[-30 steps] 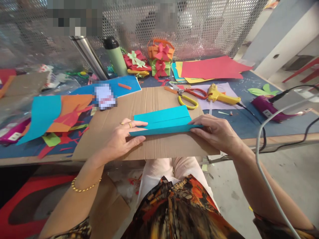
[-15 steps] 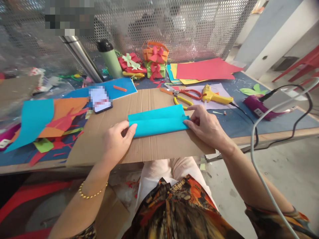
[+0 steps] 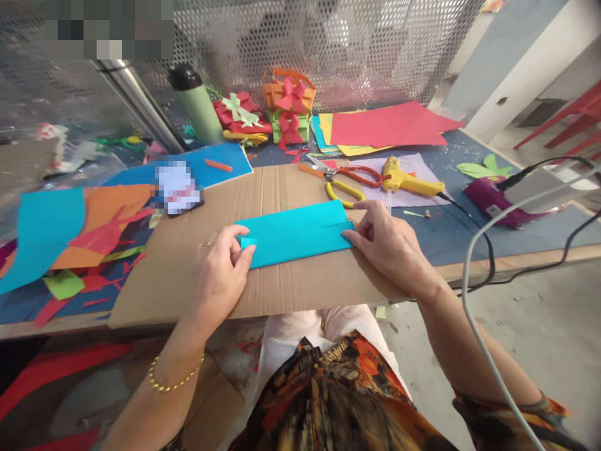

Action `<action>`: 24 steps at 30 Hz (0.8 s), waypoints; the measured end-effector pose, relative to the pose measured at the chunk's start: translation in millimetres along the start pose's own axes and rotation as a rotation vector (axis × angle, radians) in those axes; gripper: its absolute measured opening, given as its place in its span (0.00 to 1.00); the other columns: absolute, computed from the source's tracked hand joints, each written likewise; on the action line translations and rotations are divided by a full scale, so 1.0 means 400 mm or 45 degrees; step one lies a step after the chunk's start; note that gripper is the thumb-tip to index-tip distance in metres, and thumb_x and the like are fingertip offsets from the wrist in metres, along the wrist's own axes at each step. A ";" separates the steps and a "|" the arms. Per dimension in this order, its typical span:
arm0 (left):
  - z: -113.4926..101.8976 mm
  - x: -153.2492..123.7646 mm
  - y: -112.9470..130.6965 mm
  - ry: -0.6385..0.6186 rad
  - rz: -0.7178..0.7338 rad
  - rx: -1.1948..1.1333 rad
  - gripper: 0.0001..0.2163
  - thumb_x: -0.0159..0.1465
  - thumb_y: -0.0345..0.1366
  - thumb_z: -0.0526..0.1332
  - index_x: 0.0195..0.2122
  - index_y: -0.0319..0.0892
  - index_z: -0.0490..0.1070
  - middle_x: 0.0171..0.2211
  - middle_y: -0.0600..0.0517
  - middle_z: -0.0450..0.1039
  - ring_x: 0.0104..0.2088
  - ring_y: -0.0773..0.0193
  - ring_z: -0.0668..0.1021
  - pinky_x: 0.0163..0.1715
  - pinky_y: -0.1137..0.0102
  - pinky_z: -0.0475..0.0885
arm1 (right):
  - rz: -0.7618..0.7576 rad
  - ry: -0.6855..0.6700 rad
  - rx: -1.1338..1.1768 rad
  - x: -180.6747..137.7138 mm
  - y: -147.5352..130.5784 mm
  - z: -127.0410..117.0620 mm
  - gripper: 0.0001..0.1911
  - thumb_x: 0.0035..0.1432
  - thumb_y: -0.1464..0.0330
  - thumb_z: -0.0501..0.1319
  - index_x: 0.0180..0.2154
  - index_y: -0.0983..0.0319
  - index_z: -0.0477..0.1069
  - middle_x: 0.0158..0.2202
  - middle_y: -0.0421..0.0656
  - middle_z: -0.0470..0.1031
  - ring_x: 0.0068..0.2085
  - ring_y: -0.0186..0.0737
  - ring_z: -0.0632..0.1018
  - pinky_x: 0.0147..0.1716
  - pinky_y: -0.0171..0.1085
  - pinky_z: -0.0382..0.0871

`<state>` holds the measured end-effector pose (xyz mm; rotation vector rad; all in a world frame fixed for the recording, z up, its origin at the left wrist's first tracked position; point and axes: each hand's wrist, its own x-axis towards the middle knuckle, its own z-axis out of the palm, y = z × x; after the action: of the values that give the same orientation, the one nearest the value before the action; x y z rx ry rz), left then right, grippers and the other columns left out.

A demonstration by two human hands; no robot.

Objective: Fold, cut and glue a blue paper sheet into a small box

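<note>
A folded sheet of turquoise paper (image 3: 295,235) lies across a flat piece of cardboard (image 3: 282,289) in front of me. My left hand (image 3: 223,263) pinches its left end, thumb on a small folded edge and fingers at the far side. At the right end, my right hand (image 3: 387,244) has thumb and index finger closed on the corner, where a flap edge shows. Just beyond the paper lie scissors with red handles (image 3: 359,175) and a yellow-handled tool (image 3: 345,193). A yellow glue gun (image 3: 408,180) rests past my right hand.
Paper scraps (image 3: 94,241) and a phone (image 3: 178,188) lie at the left. Behind stand a green bottle (image 3: 200,109) and small paper baskets (image 3: 288,103); red sheets (image 3: 394,125) are stacked at the back right. A pale cable (image 3: 469,269) hangs near my right arm.
The near part of the turquoise paper has folded flatter, and a small flap now shows under my left thumb. Both hands stay at the paper's ends; the view has shifted slightly.
</note>
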<state>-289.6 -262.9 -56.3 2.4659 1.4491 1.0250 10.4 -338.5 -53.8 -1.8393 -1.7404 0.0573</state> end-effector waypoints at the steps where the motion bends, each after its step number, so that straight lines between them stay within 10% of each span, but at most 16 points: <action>1: 0.000 0.000 0.001 -0.011 0.002 -0.001 0.09 0.69 0.37 0.59 0.49 0.47 0.74 0.24 0.58 0.66 0.30 0.59 0.74 0.40 0.63 0.68 | 0.008 -0.011 -0.013 0.002 -0.001 -0.001 0.18 0.63 0.63 0.62 0.54 0.58 0.66 0.31 0.40 0.78 0.31 0.44 0.79 0.30 0.39 0.64; 24: -0.011 -0.002 0.011 -0.008 0.281 0.151 0.11 0.73 0.30 0.57 0.50 0.50 0.76 0.29 0.55 0.78 0.37 0.55 0.79 0.40 0.59 0.65 | -0.006 -0.013 -0.116 0.005 -0.006 -0.001 0.17 0.66 0.61 0.61 0.53 0.59 0.66 0.32 0.41 0.79 0.31 0.46 0.80 0.29 0.39 0.61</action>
<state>-289.3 -266.9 -51.8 2.7608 1.2929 0.9923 8.6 -337.0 -51.8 -1.9027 -1.7809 -0.0144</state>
